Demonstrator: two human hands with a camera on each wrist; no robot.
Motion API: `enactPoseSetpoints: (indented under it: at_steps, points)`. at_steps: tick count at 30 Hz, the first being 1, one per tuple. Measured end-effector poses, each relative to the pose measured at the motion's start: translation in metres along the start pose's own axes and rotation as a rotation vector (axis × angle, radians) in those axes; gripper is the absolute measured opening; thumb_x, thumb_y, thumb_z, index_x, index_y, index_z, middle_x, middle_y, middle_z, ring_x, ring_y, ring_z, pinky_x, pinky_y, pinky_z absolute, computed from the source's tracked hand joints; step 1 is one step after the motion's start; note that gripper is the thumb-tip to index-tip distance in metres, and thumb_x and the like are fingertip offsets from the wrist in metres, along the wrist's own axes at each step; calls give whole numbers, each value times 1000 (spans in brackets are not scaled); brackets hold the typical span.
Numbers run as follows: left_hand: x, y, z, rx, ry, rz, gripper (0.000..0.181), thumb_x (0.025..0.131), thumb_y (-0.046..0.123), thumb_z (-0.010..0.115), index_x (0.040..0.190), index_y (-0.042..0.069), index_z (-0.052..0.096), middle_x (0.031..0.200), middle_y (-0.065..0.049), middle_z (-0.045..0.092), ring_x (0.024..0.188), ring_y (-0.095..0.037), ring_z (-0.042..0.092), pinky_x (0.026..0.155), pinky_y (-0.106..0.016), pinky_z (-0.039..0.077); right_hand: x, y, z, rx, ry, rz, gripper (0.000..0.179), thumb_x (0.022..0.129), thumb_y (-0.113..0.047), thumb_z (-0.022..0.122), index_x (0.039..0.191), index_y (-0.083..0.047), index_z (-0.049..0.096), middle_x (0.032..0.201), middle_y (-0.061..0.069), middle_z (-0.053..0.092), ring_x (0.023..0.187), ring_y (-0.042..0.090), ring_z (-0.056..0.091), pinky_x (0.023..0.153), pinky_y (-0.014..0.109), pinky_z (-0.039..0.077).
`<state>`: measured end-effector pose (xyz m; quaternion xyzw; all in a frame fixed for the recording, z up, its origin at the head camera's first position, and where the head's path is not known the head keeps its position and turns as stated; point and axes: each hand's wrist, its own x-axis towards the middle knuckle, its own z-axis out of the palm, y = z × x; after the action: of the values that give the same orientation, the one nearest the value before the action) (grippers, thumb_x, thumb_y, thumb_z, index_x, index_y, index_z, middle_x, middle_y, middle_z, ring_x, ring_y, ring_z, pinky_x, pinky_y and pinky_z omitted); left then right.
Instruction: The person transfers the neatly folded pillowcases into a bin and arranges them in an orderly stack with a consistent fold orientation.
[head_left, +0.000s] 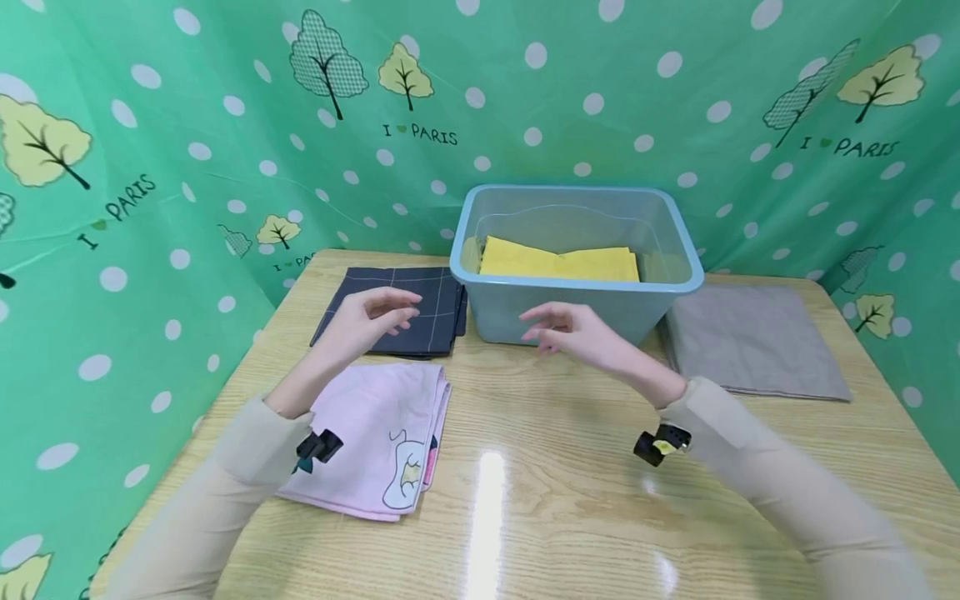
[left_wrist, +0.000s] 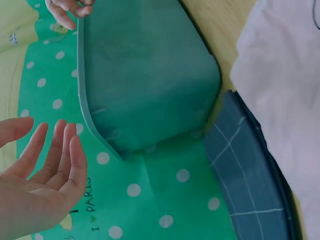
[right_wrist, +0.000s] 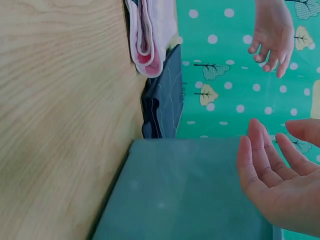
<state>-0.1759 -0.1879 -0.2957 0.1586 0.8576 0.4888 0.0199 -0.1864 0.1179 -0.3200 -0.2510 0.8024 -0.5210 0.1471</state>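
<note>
- One folded pink cloth (head_left: pixel 352 433) lying closest on the desk (head_left: pixel 562 533)
- left hand (head_left: pixel 371 319) and right hand (head_left: pixel 576 332) in midair, fingers (left_wrist: pixel 78 167) kinda relaxed, thumbs apart
- dark checked cloth (head_left: pixel 438 321), grey cloth (head_left: pixel 757 342) flanking the blue bin (head_left: pixel 498 317)
- yellow cloth (head_left: pixel 558 264) inside it

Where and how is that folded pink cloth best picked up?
Probably grip the pink cloth by its right edge, coming in low from the table on that side, fingers under all layers, thumb on top: it lies flat, with stacked folds showing there.
</note>
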Motion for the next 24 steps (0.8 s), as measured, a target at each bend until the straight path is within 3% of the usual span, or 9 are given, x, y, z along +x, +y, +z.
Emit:
enactPoseSetpoints:
  at_steps: [3,7,12,18,24]
  points:
    - [-6,-7,-3,16,-1,-7,28,89,16,53,113,2,57,104,-17,61,79,-11,58,68,-22,48,2,2,8,34,-11,11,31,91,-9,47,120,1,50,101,19,61,83,31,58,70,31,51]
    - [-14,-16,-8,28,4,-26,29,90,18,52,113,1,57,104,-19,60,82,-14,58,69,-23,48,4,7,18,61,-19,25,31,91,-9,47,120,0,50,100,16,61,85,35,57,72,34,50]
    - [-22,-27,-14,39,18,-49,30,90,18,52,113,0,56,106,-19,60,82,-12,59,70,-23,49,7,14,28,89,-28,49,32,92,-11,47,121,-1,49,101,16,61,86,33,58,74,36,50]
    - [-32,-42,-24,82,41,-65,33,89,21,53,114,0,56,106,-18,60,82,-9,59,71,-23,49,10,20,39,137,-36,79,31,92,-10,46,121,0,49,107,24,57,88,33,58,78,43,48]
    - [-42,-55,-31,112,64,-86,32,91,21,50,114,0,56,107,-20,59,81,-4,58,69,-20,49,12,29,54,151,-56,90,33,92,-9,45,122,3,47,107,24,57,89,34,58,77,39,49]
